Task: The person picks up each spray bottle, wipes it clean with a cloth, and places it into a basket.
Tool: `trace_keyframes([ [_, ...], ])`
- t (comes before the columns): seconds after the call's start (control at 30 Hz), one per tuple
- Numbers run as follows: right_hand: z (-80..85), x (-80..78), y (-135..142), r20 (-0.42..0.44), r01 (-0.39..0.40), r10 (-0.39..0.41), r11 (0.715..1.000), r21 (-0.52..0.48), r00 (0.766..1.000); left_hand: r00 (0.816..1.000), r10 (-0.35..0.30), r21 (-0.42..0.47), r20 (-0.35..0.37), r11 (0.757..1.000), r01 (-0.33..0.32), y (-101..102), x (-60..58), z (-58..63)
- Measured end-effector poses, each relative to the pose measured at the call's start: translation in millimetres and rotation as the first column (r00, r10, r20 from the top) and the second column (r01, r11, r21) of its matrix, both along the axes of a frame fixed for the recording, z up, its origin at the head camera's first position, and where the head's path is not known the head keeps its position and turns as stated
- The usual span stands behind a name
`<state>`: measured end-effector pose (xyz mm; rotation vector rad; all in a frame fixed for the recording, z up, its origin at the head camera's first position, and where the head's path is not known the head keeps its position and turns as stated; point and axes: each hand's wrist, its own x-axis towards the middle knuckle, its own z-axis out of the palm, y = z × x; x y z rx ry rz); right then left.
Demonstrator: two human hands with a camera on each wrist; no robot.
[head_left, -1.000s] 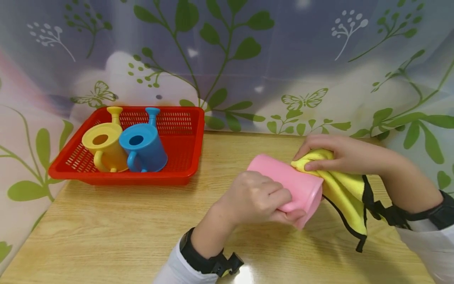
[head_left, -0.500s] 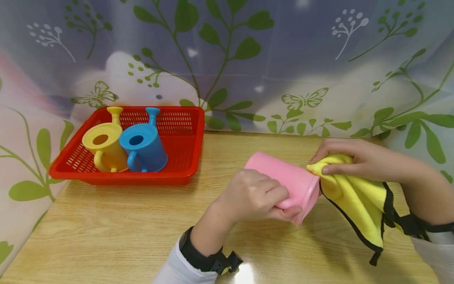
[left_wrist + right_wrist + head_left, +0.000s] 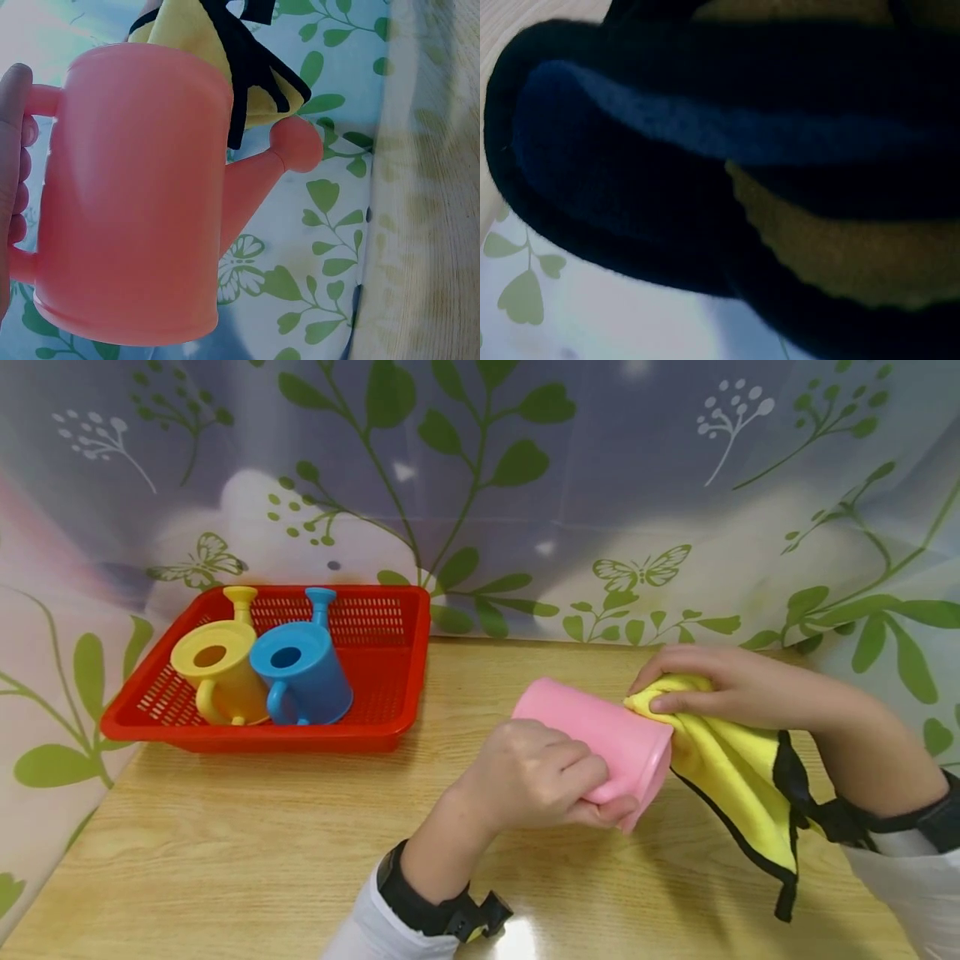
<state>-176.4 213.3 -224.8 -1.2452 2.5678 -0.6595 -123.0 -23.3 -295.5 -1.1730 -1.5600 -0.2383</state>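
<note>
A pink toy watering can (image 3: 600, 731) is held tilted on its side above the table, my left hand (image 3: 536, 777) curled round its handle. In the left wrist view the can's spout (image 3: 262, 180) points away from the fingers gripping the handle. My right hand (image 3: 720, 689) pinches a yellow cloth (image 3: 738, 785) with black edging and presses its bunched part against the can's right end. The rest of the cloth hangs down. Its dark folds (image 3: 630, 172) fill most of the right wrist view, hiding the right hand there.
A red basket (image 3: 300, 739) stands at the back left of the wooden table (image 3: 247, 852). In it are a yellow watering can (image 3: 232, 672) and a blue watering can (image 3: 307, 677), side by side. A leaf-patterned curtain (image 3: 487, 510) hangs behind the table.
My right hand drew the cloth away to the right, then came back left to the can's end. The pink watering can has shifted slightly left in my left hand's grip.
</note>
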Motion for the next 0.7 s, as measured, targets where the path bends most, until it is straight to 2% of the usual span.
trace_keyframes([
  [0.1,1.0,-4.8,-7,0.036,0.006,-0.007,0.999,0.034,0.999,1.0,-0.001,-0.002,0.001,1.0,0.001,0,1.0,0.2],
  [0.3,6.2,-19.2,-24,0.137,-0.049,0.037,0.995,0.085,0.99,1.0,-0.01,0.008,-0.005,1.0,0.01,1,0.7,1.2],
  [0.4,8.8,-24.8,-32,0.173,-0.046,0.026,0.993,0.111,0.985,1.0,-0.009,0.008,-0.009,1.0,0.009,0,0.6,1.7],
  [0.57,8.4,-33.4,-46,0.196,-0.032,0.005,0.99,0.135,0.981,1.0,-0.018,0.001,-0.016,1.0,0.018,0,2.6,2.3],
  [0.7,7.6,-38.9,-57,0.179,-0.043,0.018,0.99,0.137,0.984,0.999,-0.031,-0.003,-0.034,1.0,0.031,4,4.5,3.5],
])
